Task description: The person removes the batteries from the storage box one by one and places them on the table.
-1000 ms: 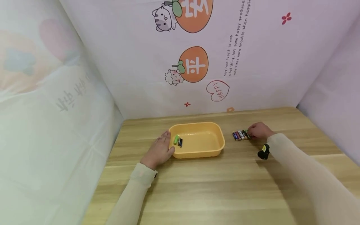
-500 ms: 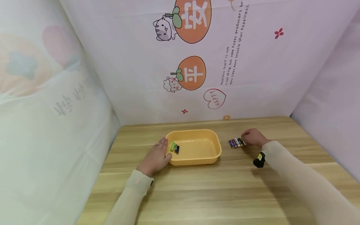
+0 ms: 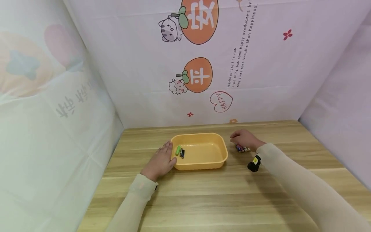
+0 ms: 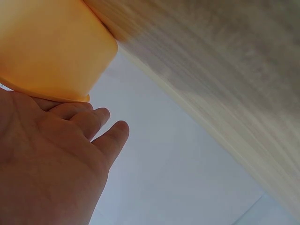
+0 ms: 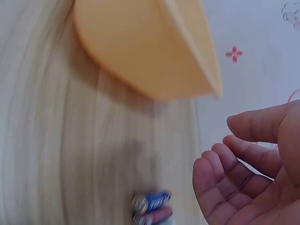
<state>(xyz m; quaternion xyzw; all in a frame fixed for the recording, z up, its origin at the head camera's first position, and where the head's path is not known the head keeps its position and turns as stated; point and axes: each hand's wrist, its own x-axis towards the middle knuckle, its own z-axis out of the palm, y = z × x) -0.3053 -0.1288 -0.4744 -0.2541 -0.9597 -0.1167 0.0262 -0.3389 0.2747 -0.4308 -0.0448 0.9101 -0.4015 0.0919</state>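
A yellow tray point(image 3: 200, 166) stands on the wooden table. Inside its left end lie a green battery point(image 3: 178, 150) and two dark batteries point(image 3: 182, 153), side by side. My left hand point(image 3: 159, 161) rests against the tray's left rim with fingers extended; the left wrist view shows its fingertips at the rim. To the right of the tray is a row of several batteries, with a blue battery point(image 5: 151, 202) and a red battery point(image 5: 154, 216) at its near end. My right hand point(image 3: 244, 138) hovers over this row, partly hiding it. Its thumb and loosely bent fingers are apart, holding nothing.
A printed white sheet point(image 3: 139, 80) rises behind the table's back edge, and others enclose the left and right sides. A black wrist camera point(image 3: 254, 163) hangs below my right wrist. Bare wooden tabletop point(image 3: 203, 199) stretches in front of the tray.
My right hand has left the right end of the battery row and moved left over it, toward the tray. My left hand stays at the rim. The head view has tilted slightly.
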